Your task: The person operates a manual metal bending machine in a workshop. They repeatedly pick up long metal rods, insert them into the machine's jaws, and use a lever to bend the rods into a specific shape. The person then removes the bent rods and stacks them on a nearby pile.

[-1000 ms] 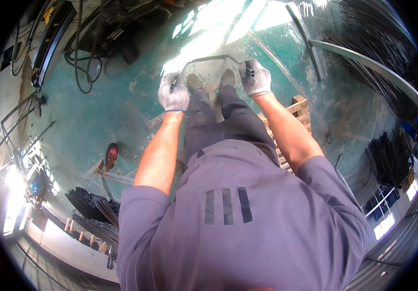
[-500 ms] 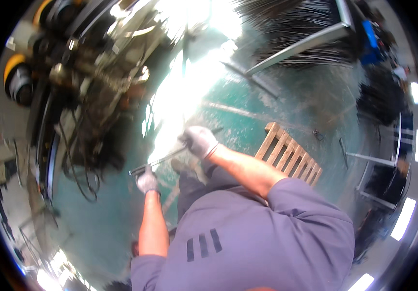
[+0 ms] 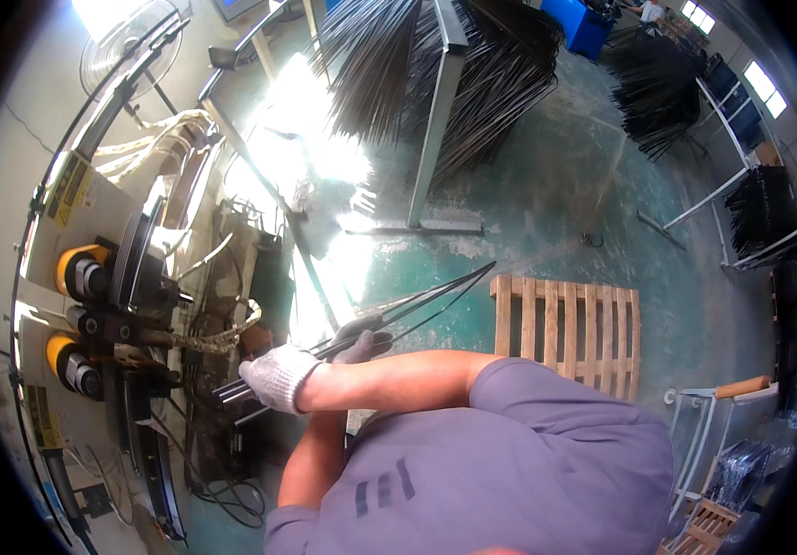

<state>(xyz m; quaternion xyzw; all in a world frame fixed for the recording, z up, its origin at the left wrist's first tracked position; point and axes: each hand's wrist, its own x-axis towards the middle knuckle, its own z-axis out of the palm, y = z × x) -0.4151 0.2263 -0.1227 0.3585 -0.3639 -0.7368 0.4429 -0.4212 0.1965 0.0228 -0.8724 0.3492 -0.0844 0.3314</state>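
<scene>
Several long, thin dark rods [image 3: 431, 294] run slantwise in front of my body, fanning slightly apart at the right before meeting near a tip. My right hand [image 3: 280, 376], in a pale grey knit glove, reaches across to the left and is closed round the rods near their left ends. Those ends [image 3: 232, 396] stick out past the glove. Under and beyond my right forearm comes my left arm, so the arms cross. My left hand [image 3: 361, 342], also gloved, is closed about the rods near their middle; part of it is hidden by the right forearm.
A machine with yellow-and-black round parts [image 3: 79, 365] and cables stands close on the left. A wooden pallet [image 3: 569, 328] lies on the green floor at right. Ahead, a metal rack post [image 3: 435, 129] stands before hanging dark rods [image 3: 500, 102]. A wheeled metal frame [image 3: 694, 435] is at the right.
My view has turned left, bringing the machine nearer. My right hand has crossed over to the rods' left ends, while my left hand is now farther along them.
</scene>
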